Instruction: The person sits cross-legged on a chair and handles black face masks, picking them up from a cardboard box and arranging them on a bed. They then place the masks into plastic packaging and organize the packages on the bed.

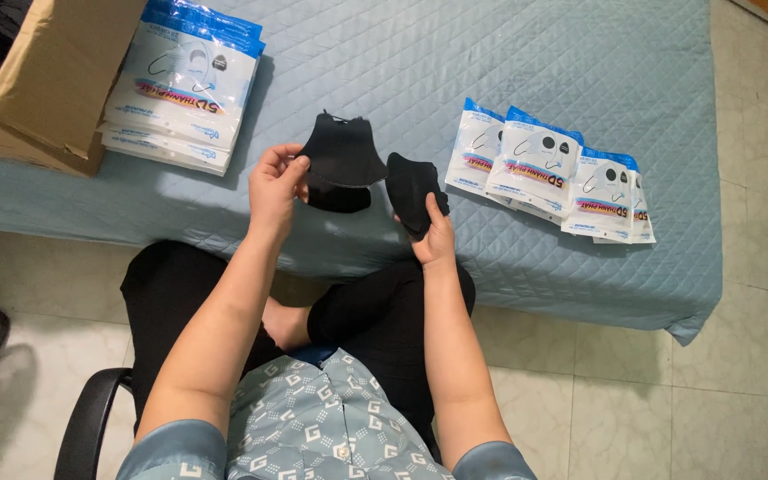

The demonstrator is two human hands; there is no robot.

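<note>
My left hand (275,182) pinches the edge of a stack of black face masks (341,153), lifted just above the blue quilted mattress (455,62). My right hand (436,238) holds a single black face mask (412,188) upright by its lower end, thumb pressed on its front. The two masks are close together but apart. Both hands are over the near edge of the mattress.
A stack of white and blue mask packets (184,84) lies at the back left beside an open cardboard box (42,80). Several filled packets (548,169) fan out to the right. A black chair arm (86,418) is at my lower left.
</note>
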